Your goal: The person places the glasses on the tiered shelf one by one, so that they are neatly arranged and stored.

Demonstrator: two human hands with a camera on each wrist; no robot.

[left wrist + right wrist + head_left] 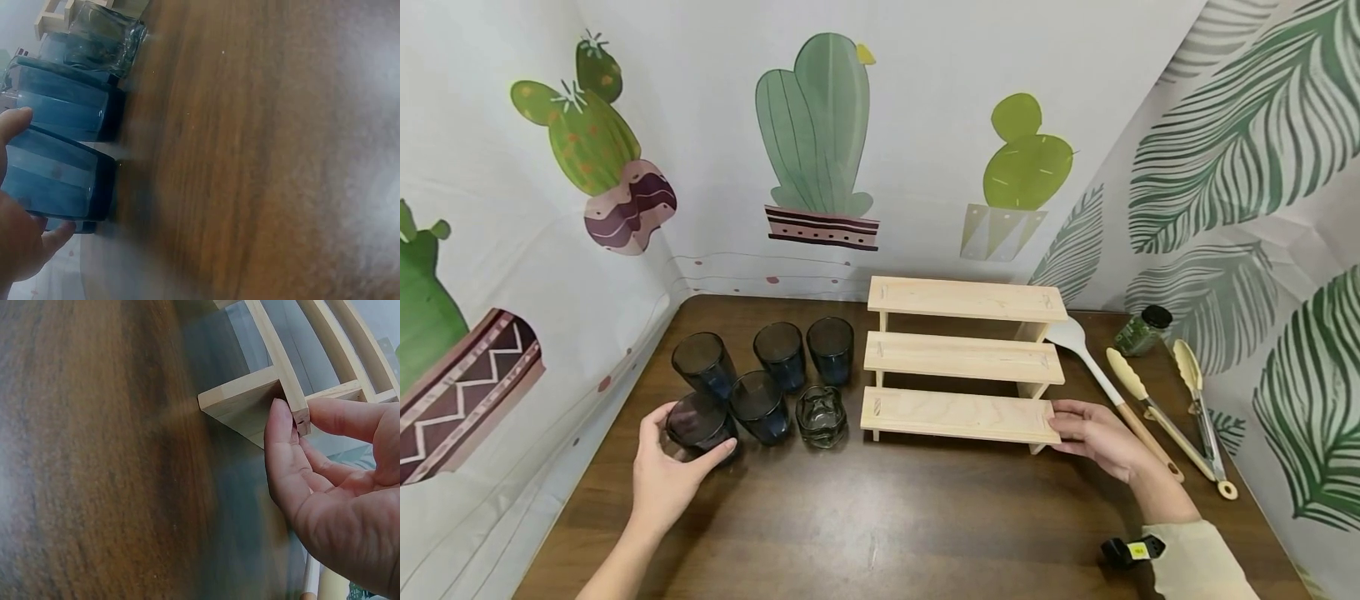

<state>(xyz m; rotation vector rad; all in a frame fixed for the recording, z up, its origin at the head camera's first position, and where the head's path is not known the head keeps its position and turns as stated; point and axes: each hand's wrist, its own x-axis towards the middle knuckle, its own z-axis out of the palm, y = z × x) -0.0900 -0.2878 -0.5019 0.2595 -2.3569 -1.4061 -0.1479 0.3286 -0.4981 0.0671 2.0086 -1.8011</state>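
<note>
My left hand grips a dark blue glass tumbler, the nearest left one in a group, with thumb and fingers on opposite sides. In the left wrist view this tumbler stands upright, its thick base at the table. Several matching tumblers stand behind and beside it, along with a wavy clear-grey glass. At the right end of a three-step wooden rack, my right hand pinches the lowest board. The right wrist view shows thumb and fingertips on either face of that board's end.
Right of the rack lie a white spatula with a wooden handle and a pair of cream-tipped tongs. A dark-lidded jar of green flakes stands at the back right. Printed cloth walls border the brown wooden table.
</note>
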